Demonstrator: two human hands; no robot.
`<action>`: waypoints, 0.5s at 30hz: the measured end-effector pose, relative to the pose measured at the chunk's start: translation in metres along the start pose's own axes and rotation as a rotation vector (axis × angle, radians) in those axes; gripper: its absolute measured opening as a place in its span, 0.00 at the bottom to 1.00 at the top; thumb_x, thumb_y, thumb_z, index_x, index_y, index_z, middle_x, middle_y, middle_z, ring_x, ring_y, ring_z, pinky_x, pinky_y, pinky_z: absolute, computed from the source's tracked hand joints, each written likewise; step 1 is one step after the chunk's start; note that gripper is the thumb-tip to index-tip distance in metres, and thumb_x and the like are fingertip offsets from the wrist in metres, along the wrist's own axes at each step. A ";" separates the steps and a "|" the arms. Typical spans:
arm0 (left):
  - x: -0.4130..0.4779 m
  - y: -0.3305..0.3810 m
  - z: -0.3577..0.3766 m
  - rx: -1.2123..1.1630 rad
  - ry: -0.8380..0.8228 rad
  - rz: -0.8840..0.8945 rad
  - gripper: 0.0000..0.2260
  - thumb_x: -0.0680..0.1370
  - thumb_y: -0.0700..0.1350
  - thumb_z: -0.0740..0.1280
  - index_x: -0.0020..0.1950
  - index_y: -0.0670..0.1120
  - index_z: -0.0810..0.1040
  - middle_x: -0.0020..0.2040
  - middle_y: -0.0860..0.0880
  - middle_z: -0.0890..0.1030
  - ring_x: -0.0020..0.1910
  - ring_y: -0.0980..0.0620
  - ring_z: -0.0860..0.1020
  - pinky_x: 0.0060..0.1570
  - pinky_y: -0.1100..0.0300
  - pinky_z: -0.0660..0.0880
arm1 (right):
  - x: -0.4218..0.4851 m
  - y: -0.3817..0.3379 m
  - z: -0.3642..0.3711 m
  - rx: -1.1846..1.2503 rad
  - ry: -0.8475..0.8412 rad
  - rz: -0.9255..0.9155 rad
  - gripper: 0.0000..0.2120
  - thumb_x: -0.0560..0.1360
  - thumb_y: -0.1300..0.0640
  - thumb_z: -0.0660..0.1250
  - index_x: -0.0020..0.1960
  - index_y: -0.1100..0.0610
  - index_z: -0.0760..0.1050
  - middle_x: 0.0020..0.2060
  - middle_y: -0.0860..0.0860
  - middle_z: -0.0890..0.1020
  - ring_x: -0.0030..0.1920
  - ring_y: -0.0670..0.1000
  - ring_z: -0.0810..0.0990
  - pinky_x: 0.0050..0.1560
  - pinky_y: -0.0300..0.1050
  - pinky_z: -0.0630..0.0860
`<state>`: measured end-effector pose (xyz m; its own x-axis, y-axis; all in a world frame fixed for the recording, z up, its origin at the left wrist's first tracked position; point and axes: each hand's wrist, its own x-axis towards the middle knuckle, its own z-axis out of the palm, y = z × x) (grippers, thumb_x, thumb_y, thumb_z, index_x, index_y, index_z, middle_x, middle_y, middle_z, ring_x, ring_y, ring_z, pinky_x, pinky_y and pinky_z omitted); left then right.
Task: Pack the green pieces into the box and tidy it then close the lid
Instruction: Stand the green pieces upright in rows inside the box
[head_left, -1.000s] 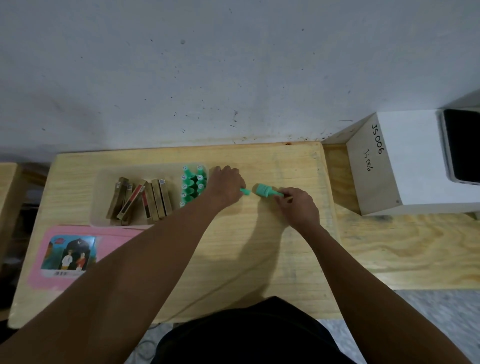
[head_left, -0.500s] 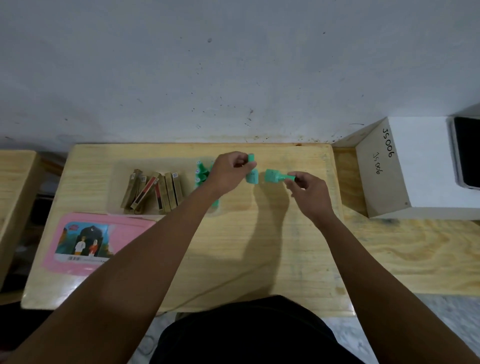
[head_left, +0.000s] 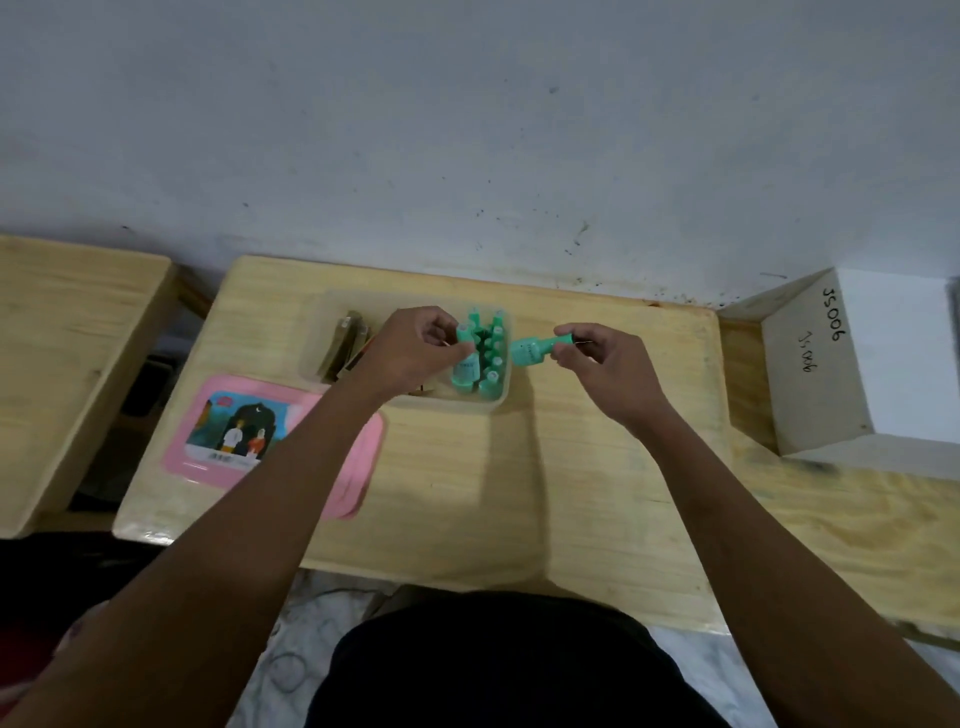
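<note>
I am lowering one green piece (head_left: 464, 364) into the box (head_left: 498, 402) with my left hand (head_left: 415, 353) pinching its neck, among those already packed. My right hand (head_left: 597, 358) is pinching another piece (head_left: 530, 351) just beside the box; it goes in next, then the pink lid (head_left: 353, 467).

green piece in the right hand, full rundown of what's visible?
The green piece is teal-green, looks like plastic, and is shaped like a small bottle: a wider body with a pale label-like patch and a narrow neck. It lies roughly horizontal in the air, body toward the box, neck toward the right hand. That hand's fingertips pinch the neck end; nothing else touches it. It hangs just outside the box's right wall, above the table, not yet packed.
</note>
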<state>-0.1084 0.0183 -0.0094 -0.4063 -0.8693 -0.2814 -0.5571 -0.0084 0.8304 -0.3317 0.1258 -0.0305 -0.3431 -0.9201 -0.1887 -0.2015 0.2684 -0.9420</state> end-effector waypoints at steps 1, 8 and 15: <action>-0.004 -0.005 -0.001 0.032 -0.006 0.001 0.09 0.70 0.46 0.76 0.47 0.47 0.80 0.42 0.49 0.83 0.38 0.57 0.80 0.40 0.64 0.78 | -0.001 -0.002 0.004 -0.043 -0.004 -0.023 0.08 0.76 0.58 0.70 0.55 0.54 0.81 0.47 0.49 0.85 0.48 0.48 0.84 0.48 0.38 0.79; -0.012 -0.019 0.021 0.166 -0.027 0.058 0.09 0.71 0.43 0.74 0.50 0.45 0.80 0.45 0.47 0.83 0.44 0.50 0.81 0.45 0.58 0.78 | -0.013 -0.007 0.030 -0.272 0.006 -0.114 0.07 0.76 0.57 0.70 0.54 0.53 0.81 0.50 0.47 0.81 0.48 0.41 0.80 0.45 0.26 0.75; -0.005 -0.043 0.033 0.309 -0.013 0.075 0.07 0.69 0.43 0.74 0.45 0.44 0.80 0.41 0.47 0.80 0.40 0.47 0.79 0.41 0.55 0.75 | -0.022 -0.009 0.047 -0.394 0.000 -0.214 0.10 0.77 0.60 0.69 0.57 0.58 0.80 0.50 0.50 0.77 0.46 0.43 0.77 0.49 0.29 0.76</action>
<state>-0.1061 0.0395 -0.0595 -0.4625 -0.8555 -0.2329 -0.7184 0.2075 0.6640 -0.2795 0.1302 -0.0304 -0.2553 -0.9669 -0.0013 -0.6019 0.1600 -0.7823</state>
